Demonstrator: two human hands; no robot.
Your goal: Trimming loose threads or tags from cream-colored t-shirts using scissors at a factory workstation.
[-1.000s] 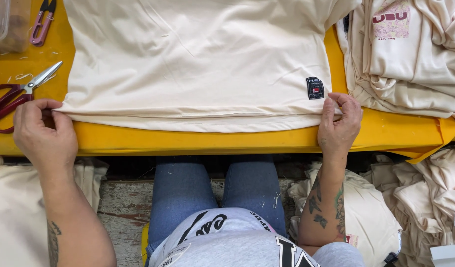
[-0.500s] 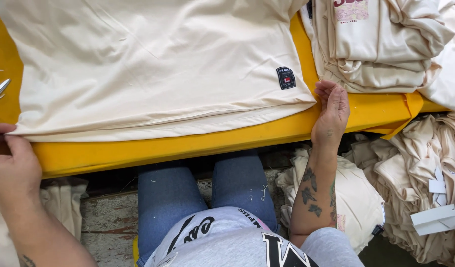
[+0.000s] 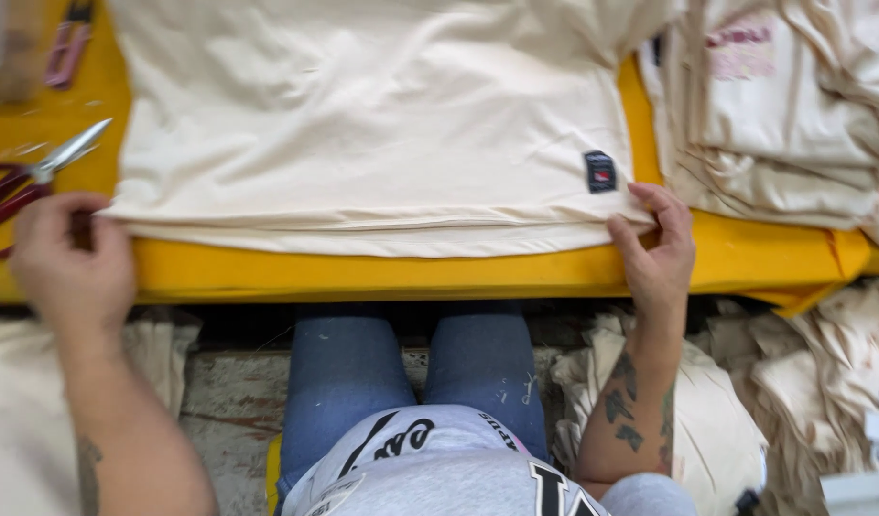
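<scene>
The yellow table [image 3: 382, 272] ran across in front of me, its near edge just above my knees in blue jeans [image 3: 406, 382]. A cream garment [image 3: 363, 124] lay spread flat over most of it, the bottom hem running along the table's near edge. My left hand [image 3: 71, 268] pinched the hem's left corner between thumb and fingers, knuckles up; the view was blurred there, so I could not tell how many layers I held. My right hand [image 3: 654, 253] gripped the hem's right corner, fingers curled over the cloth, thumb beneath. A small dark label [image 3: 600, 172] sat on the garment near that hand. Red-handled scissors [image 3: 33, 182] lay on the table just beside my left hand, blades pointing up and right. At the far left corner lay a small pink-handled tool [image 3: 66, 43]. A stack of folded cream garments [image 3: 783, 115] rested on the table's right end, and more cream cloth was heaped on the floor [image 3: 803, 382] at my right.
</scene>
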